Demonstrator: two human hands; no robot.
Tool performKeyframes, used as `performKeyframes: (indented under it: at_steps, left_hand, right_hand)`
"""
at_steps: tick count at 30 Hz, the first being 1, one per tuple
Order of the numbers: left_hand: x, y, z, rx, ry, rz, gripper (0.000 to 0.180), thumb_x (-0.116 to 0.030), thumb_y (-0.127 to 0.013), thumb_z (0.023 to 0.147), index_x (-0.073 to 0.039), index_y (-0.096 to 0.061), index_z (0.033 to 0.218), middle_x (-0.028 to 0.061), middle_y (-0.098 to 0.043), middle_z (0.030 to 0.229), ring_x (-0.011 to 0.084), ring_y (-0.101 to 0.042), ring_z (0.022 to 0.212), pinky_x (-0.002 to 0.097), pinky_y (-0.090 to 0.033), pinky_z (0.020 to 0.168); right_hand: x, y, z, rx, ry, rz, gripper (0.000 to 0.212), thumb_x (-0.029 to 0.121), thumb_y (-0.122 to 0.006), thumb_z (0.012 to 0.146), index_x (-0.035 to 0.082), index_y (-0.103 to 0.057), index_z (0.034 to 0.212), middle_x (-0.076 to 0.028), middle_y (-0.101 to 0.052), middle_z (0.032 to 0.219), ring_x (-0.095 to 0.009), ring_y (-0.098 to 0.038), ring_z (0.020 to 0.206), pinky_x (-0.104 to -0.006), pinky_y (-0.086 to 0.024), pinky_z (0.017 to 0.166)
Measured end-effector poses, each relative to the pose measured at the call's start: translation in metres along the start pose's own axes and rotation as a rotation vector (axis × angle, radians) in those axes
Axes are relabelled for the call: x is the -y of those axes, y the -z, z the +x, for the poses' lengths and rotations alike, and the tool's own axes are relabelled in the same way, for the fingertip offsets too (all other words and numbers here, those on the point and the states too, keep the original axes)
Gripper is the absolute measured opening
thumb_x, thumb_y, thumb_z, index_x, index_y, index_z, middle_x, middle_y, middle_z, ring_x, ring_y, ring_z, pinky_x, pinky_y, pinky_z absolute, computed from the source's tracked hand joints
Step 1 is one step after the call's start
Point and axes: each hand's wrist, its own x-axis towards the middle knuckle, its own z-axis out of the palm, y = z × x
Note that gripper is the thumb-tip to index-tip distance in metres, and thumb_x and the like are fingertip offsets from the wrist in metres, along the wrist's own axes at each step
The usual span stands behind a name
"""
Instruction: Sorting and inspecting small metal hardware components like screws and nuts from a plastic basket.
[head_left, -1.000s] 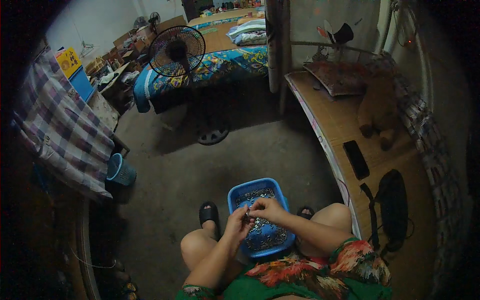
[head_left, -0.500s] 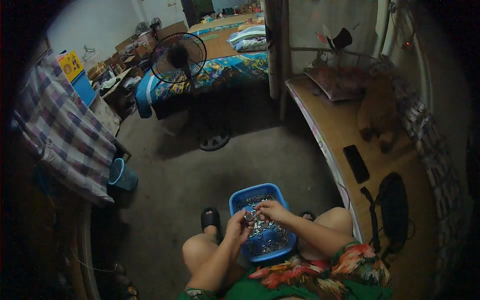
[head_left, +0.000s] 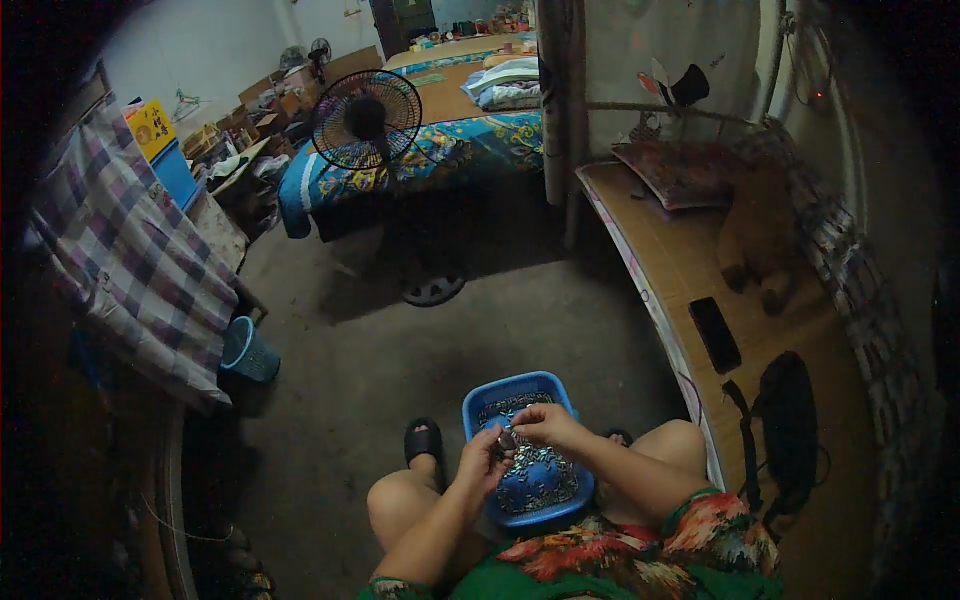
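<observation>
A small round metal piece (head_left: 507, 440) sits in the closed fingers of my left hand (head_left: 482, 462). My right hand (head_left: 548, 426) is pinched just beside it, and what its fingertips hold, if anything, is too small to make out. Both hands are over a blue plastic basket (head_left: 515, 380) standing between my legs. Many small shiny metal pieces (head_left: 550, 488) lie scattered across its bottom, and blue shows between them.
To the right runs a wooden bench (head_left: 660, 235) with a black phone (head_left: 715, 335), a dark bag (head_left: 790, 425) and a cushion (head_left: 680, 175). A standing fan (head_left: 367, 120) is ahead, before a bed (head_left: 470, 140). At left are a blue bin (head_left: 250, 352) and a checked cloth (head_left: 140, 270).
The round metal piece appears turned in my left fingers and looks darker. My right fingers remain close to it. The whole view has shifted slightly.
</observation>
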Motion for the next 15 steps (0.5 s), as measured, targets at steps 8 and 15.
performKeyframes:
  at_steps: [8,15]
  left_hand:
    - [0.001,-0.006,-0.002,-0.022,0.002,0.025,0.018,-0.026,-0.054,0.081,-0.008,-0.051,0.081,0.0044,-0.054,0.067,0.0143,-0.050,0.054,0.0229,-0.039,0.045]
    - [0.002,-0.002,-0.004,0.009,-0.009,0.003,0.019,-0.026,-0.053,0.082,-0.007,-0.051,0.081,0.0048,-0.054,0.068,0.0143,-0.051,0.054,0.0223,-0.040,0.046]
  right_hand:
    - [-0.010,-0.003,0.000,-0.045,0.107,-0.200,0.015,0.012,-0.064,0.073,0.003,-0.058,0.084,-0.003,-0.058,0.075,-0.010,-0.054,0.067,-0.0231,-0.043,0.060]
    - [0.002,-0.015,-0.010,-0.054,0.183,-0.334,0.014,0.011,-0.066,0.071,0.002,-0.059,0.080,-0.006,-0.061,0.077,-0.013,-0.058,0.073,-0.0266,-0.046,0.067]
